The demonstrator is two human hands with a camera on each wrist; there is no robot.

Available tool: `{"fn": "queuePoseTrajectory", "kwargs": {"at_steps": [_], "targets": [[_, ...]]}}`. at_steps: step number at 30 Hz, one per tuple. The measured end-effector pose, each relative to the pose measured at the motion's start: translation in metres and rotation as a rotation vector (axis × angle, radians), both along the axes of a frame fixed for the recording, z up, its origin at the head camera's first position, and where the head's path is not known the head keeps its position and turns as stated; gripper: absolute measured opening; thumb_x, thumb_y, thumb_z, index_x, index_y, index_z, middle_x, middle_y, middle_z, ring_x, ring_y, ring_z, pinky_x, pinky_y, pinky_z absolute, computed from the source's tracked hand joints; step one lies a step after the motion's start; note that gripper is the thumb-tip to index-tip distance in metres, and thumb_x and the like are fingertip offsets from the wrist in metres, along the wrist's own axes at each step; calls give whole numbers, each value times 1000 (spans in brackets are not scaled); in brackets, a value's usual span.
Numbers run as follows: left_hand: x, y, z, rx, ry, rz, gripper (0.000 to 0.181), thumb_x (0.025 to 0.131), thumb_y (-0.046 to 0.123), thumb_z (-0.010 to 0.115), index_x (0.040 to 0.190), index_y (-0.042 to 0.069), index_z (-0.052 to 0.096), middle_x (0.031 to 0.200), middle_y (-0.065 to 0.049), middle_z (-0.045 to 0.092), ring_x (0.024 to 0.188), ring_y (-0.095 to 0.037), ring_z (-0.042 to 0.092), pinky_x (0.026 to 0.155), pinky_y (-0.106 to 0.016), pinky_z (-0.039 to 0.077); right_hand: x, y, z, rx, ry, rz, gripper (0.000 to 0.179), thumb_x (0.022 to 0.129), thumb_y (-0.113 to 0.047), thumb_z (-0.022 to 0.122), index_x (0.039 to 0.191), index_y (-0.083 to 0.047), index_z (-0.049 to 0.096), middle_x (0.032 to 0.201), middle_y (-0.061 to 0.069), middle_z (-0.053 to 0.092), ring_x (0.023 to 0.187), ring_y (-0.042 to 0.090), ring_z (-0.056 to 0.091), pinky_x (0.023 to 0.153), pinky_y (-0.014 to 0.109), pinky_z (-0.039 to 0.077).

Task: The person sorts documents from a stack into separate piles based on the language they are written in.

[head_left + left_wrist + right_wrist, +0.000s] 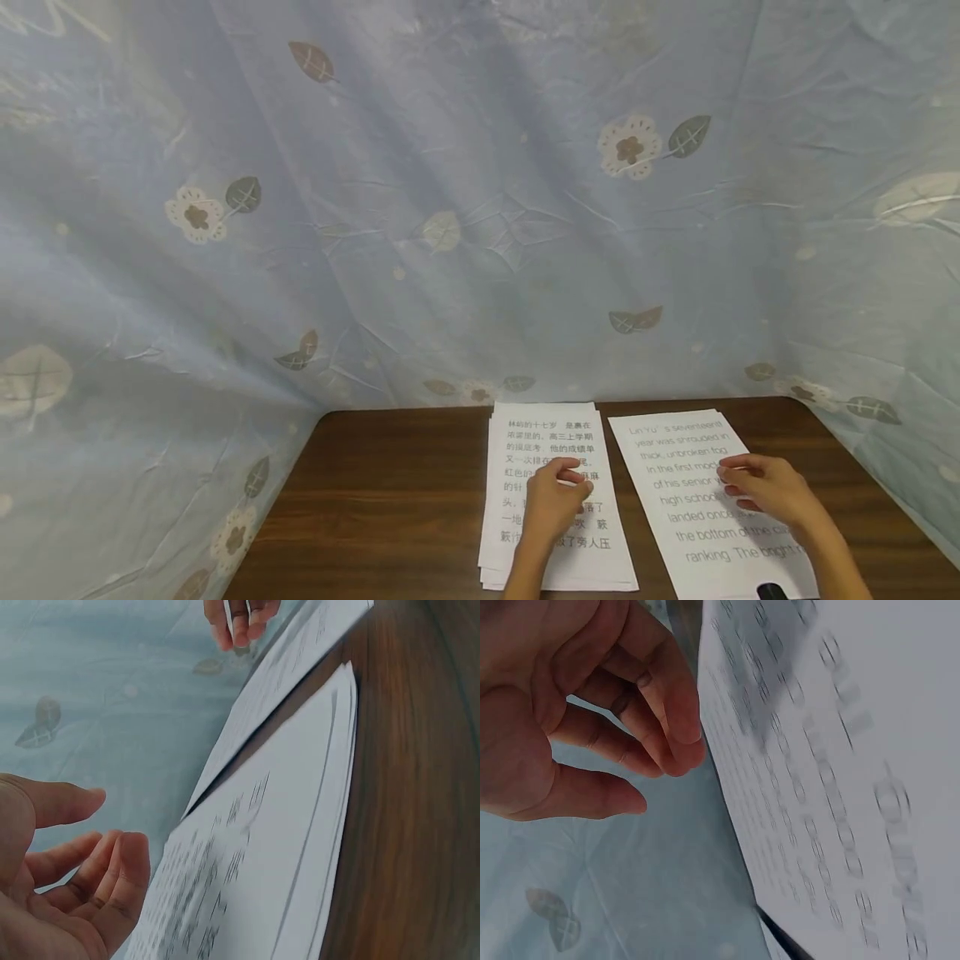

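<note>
My left hand hovers over a stack of white sheets printed with Chinese characters, its fingers loosely bent and nothing between them. In the left wrist view the thumb and fingertips of that hand stand apart, beside the stack's printed face. My right hand is over the right side of a stack of sheets with English text. A gap shows between its thumb and relaxed fingers in the right wrist view, where the hand holds nothing and the printed page lies alongside.
Both stacks lie side by side on a dark brown wooden table, a strip of wood between them. A small black object sits at the lower edge of the English stack. Behind and beside the table hangs a pale blue flowered cloth.
</note>
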State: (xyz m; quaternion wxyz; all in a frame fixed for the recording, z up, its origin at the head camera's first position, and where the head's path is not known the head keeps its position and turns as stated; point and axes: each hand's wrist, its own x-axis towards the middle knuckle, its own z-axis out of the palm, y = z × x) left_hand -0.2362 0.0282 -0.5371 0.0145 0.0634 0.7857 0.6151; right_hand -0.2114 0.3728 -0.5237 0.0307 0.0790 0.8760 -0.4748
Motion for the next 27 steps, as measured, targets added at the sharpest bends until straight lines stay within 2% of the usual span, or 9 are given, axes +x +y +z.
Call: {"fn": "queuePoseTrajectory", "kwargs": {"at_steps": [9,14,20,27], "targets": [[-8,-29,-7,-51,-10,13,44,90,11,81,131,0,71,94,0,72,71,-14,71,60,-23,60,-5,-37,-10,-80,4,24,47,107,-26,65,133,13,64,117,18,76,99,17,73,81,31,66],[-10,-43,-8,-113,16,34,42,89,12,81,129,-1,73,93,0,73,66,-13,70,57,-22,56,-9,-56,-13,-98,9,19,46,105,-26,68,133,12,65,115,16,77,97,18,73,78,32,66],[-12,-61,-9,-139,70,44,38,88,9,82,123,-5,75,90,-2,73,67,-10,67,57,-21,54,-13,-76,-17,-107,27,9,41,104,-23,69,130,9,69,114,17,78,95,21,75,76,33,65],[-14,-83,-7,-166,70,43,40,90,10,81,125,-7,73,95,-7,74,70,-11,67,59,-22,56,-15,-98,-19,-110,36,-1,39,102,-22,70,128,8,70,112,17,79,93,23,77,76,36,66]]}}
